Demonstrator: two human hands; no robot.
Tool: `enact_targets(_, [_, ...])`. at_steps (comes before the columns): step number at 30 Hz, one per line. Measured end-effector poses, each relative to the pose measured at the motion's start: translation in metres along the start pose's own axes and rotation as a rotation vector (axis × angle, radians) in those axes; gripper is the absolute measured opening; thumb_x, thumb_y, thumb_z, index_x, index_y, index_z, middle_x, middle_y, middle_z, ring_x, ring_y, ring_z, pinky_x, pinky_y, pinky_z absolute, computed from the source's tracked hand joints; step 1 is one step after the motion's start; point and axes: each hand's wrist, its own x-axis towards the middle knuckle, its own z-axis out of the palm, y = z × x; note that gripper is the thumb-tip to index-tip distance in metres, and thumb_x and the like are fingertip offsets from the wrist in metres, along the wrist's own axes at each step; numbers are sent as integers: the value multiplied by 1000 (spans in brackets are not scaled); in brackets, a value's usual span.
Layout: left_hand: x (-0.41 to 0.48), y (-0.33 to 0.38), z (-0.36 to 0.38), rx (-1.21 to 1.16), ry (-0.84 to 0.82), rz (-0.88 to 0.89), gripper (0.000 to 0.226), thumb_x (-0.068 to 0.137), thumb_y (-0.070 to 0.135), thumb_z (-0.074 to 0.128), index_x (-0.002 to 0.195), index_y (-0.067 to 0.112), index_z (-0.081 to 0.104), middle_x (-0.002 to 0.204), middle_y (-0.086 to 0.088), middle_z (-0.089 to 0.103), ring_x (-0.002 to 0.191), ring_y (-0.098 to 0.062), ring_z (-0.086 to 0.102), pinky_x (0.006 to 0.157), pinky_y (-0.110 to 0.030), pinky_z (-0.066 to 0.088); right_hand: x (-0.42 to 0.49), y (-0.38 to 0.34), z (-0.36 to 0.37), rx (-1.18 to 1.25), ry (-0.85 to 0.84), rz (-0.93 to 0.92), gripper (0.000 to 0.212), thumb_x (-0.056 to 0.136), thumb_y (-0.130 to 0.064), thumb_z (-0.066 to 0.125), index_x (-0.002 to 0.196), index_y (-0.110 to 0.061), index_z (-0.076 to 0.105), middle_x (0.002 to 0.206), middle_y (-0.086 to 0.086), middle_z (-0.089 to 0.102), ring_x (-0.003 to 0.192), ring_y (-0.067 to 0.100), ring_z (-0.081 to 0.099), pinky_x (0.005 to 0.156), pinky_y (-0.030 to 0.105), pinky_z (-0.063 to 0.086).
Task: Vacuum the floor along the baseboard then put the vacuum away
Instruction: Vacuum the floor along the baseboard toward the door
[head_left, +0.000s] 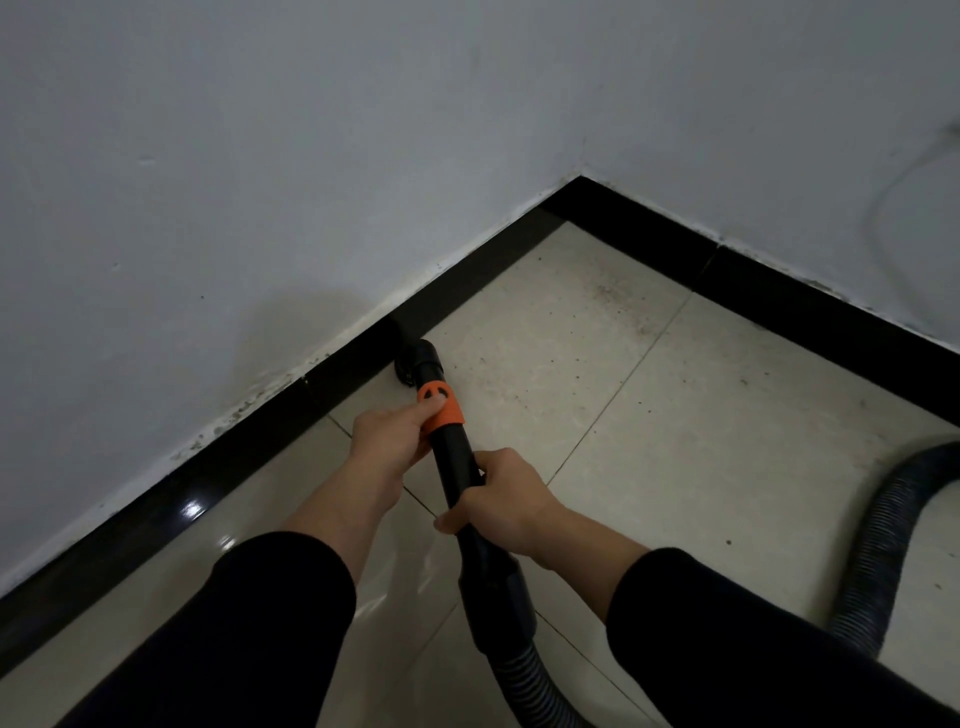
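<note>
A black vacuum wand (453, 467) with an orange collar (441, 408) points away from me toward the black baseboard (467, 291) on the left wall. Its small brush nozzle (410, 364) sits on the floor right against the baseboard. My left hand (392, 431) grips the wand at the orange collar, thumb on top. My right hand (501, 499) grips the wand lower down, just above the thick black cuff (496, 592). The ribbed hose (883, 525) loops away over the floor at the right.
Beige floor tiles (623, 415) carry dark specks and dust near the room corner (579, 182). A second black baseboard (779, 280) runs along the right wall. White walls rise above both. A thin cord (893, 192) hangs on the right wall.
</note>
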Motion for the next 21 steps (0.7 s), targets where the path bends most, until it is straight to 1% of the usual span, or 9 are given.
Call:
enact_targets(2, [7, 1, -1, -15, -7, -6, 29, 82, 17, 75, 101, 1, 60, 101, -15, 65, 92, -25, 67, 76, -31, 54, 4, -3, -1, 3, 0, -3, 41, 72, -14, 80, 107, -11, 59, 98, 11, 66, 89, 27, 67, 84, 40, 57])
enact_targets(5, [14, 2, -2, -31, -32, -16, 30, 84, 19, 74, 103, 1, 59, 104, -14, 63, 91, -22, 66, 68, -26, 52, 10, -5, 3, -28, 15, -19, 45, 72, -17, 80, 111, -11, 59, 99, 10, 66, 89, 27, 67, 84, 41, 57])
enact_targets(8, [17, 0, -2, -43, -62, -22, 42, 85, 21, 72, 116, -3, 59, 112, -16, 64, 96, -22, 66, 67, -25, 53, 14, -3, 7, -87, 46, -28, 48, 72, -21, 80, 113, -15, 56, 100, 7, 65, 90, 25, 66, 83, 40, 57])
enact_targets(9, [17, 0, -2, -45, -67, -23, 43, 85, 21, 72, 118, -3, 59, 114, -16, 64, 96, -22, 66, 68, -25, 53, 16, -2, 8, -101, 56, -28, 48, 73, -22, 80, 114, -16, 56, 100, 7, 65, 90, 25, 65, 83, 40, 56])
enact_targets(12, [18, 1, -2, -35, -97, -28, 38, 87, 22, 69, 115, -1, 59, 115, -15, 64, 93, -19, 66, 65, -23, 52, 16, -1, 9, -134, 77, -27, 47, 73, -24, 79, 112, -17, 54, 100, 5, 62, 91, 24, 64, 82, 40, 56])
enact_targets(15, [16, 1, 1, -18, -114, -27, 42, 87, 21, 70, 119, -4, 58, 116, -16, 64, 93, -19, 66, 61, -21, 53, 13, 3, 8, -150, 110, -22, 45, 72, -26, 78, 109, -18, 53, 100, 4, 62, 90, 23, 63, 81, 39, 56])
enact_targets(21, [5, -4, 11, -1, -146, -26, 41, 87, 13, 69, 119, -10, 57, 115, -23, 64, 90, -22, 66, 64, -24, 53, 3, 13, 4, -154, 137, 15, 47, 71, -28, 78, 111, -18, 54, 100, 4, 63, 91, 24, 64, 82, 42, 56])
